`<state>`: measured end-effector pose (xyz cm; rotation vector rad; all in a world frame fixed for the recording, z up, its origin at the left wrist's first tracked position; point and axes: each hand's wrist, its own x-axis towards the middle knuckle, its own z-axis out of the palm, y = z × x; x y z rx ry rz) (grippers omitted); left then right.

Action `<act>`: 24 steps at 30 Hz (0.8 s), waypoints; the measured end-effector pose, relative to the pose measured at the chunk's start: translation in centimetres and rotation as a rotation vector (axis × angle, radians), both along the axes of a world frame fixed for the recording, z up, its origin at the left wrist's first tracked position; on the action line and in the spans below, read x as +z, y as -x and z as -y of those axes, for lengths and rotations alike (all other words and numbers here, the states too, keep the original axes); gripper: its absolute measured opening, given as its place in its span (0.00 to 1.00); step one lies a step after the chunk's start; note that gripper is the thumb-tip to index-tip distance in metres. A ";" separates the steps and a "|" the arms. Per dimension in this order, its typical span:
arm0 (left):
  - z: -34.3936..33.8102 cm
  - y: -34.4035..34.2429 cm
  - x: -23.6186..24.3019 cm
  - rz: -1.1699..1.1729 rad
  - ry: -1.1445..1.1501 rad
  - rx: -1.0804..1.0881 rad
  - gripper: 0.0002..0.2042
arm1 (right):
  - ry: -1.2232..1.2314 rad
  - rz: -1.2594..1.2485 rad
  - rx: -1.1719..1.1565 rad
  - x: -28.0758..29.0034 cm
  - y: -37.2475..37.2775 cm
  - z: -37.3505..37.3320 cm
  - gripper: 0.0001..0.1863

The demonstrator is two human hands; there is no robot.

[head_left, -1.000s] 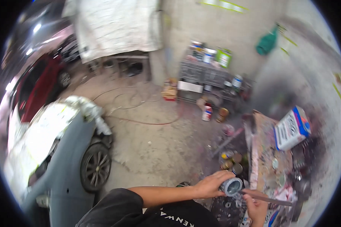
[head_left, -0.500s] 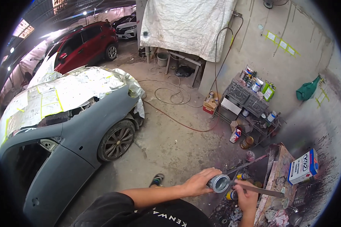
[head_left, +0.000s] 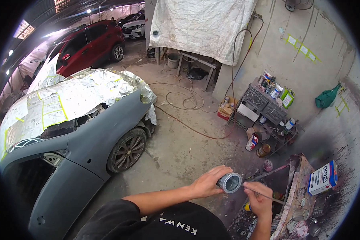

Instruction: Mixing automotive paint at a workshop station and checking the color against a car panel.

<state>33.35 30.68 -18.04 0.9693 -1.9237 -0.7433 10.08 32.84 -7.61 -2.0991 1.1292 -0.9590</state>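
Note:
My left hand (head_left: 207,183) is wrapped around a small open metal can (head_left: 232,189), its mouth tilted toward me. Grey residue coats the inside of the can. Just right of it, my right hand (head_left: 261,200) grips a thin, flat metal strip (head_left: 274,199), seen nearly edge-on. One end of the strip points to the can's rim, and the other sticks out toward the workbench (head_left: 294,192). Whether the strip touches the rim I cannot tell.
A white and blue rectangular tin (head_left: 322,178) stands on the bench, near a crumpled rag (head_left: 299,229). Beyond is a cluttered rack (head_left: 264,106) with cans. A hose (head_left: 188,128) crosses the floor. At left stands a grey car (head_left: 84,148) with paper masking (head_left: 48,108).
The metal strip has turned from showing its broad face to nearly edge-on in my right hand. My left hand has raised and tilted the can slightly. The whole view has shifted a little.

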 end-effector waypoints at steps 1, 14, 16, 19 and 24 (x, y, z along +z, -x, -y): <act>0.0 -0.6 0.2 0.015 0.021 -0.007 0.40 | 0.148 -0.048 0.023 0.7 -1.0 0.5 0.11; 5.8 -6.7 -0.8 -0.045 -0.173 0.128 0.38 | -0.411 0.756 -0.325 -6.5 -5.7 6.4 0.18; 7.0 -7.8 -1.5 -0.048 -0.175 0.111 0.39 | -0.440 0.827 -0.363 -7.1 -4.9 7.1 0.18; 7.6 -8.5 -3.1 -0.060 -0.270 0.077 0.41 | -0.477 0.982 -0.360 -7.2 -4.2 6.9 0.16; 7.7 -10.1 -5.9 -0.097 -0.263 0.008 0.41 | -0.465 1.029 -0.361 -7.5 -4.9 6.2 0.16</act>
